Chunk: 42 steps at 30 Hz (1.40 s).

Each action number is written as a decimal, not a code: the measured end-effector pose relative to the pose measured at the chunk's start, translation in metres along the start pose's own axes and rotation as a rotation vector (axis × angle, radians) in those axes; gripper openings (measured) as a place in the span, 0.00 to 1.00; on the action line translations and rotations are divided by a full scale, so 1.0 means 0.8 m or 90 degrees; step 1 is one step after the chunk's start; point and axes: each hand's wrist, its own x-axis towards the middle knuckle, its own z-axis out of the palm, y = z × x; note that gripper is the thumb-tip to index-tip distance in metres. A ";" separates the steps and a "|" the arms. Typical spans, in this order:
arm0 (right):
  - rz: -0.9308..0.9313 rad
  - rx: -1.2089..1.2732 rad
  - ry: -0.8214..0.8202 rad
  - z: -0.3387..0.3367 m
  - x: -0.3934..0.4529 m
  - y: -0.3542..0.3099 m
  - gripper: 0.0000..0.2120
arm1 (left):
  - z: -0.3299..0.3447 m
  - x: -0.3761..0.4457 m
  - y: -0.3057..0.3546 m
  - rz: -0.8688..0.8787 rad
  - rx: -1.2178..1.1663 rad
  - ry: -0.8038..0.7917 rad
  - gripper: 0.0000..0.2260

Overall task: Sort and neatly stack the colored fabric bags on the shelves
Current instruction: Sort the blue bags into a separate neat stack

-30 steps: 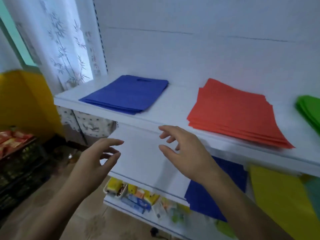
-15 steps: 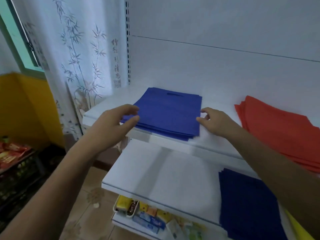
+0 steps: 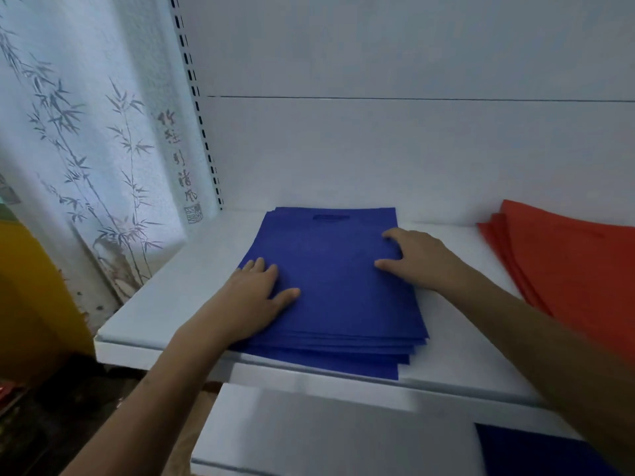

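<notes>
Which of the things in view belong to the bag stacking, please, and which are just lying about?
Job: blue bag stack under the left hand and right hand; red bag stack; dark blue bag on the lower shelf.
Lying about: bamboo-print curtain; yellow wall.

Royal-blue bags [image 3: 336, 286] on a white shelf [image 3: 165, 304], orange-red bags [image 3: 567, 266] to the right — a darker blue bag [image 3: 536, 455] below; the white curtain [image 3: 86, 139] carries grey bamboo and calligraphy — the wall [image 3: 31, 297] beside it is mustard yellow
</notes>
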 end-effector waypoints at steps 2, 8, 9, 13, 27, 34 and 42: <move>0.000 0.010 0.022 -0.002 -0.004 0.003 0.29 | 0.002 -0.006 0.012 0.033 0.005 -0.013 0.28; 0.078 0.119 0.042 -0.008 -0.021 0.005 0.31 | 0.003 -0.011 0.008 0.051 -0.041 0.028 0.31; 0.087 0.115 0.032 -0.007 -0.022 0.002 0.31 | 0.000 -0.010 -0.002 0.041 -0.035 0.057 0.31; 0.089 0.087 0.032 -0.007 -0.029 -0.012 0.30 | -0.012 -0.006 -0.025 0.028 -0.018 0.056 0.21; 0.206 0.342 0.112 -0.013 -0.052 0.003 0.28 | -0.001 -0.015 -0.009 0.159 -0.139 0.043 0.31; 0.104 0.275 0.094 -0.014 -0.056 -0.014 0.29 | -0.009 -0.013 -0.028 0.162 -0.272 0.064 0.28; -0.044 0.372 0.256 -0.055 -0.091 -0.046 0.26 | -0.020 0.009 -0.046 0.125 -0.502 0.036 0.28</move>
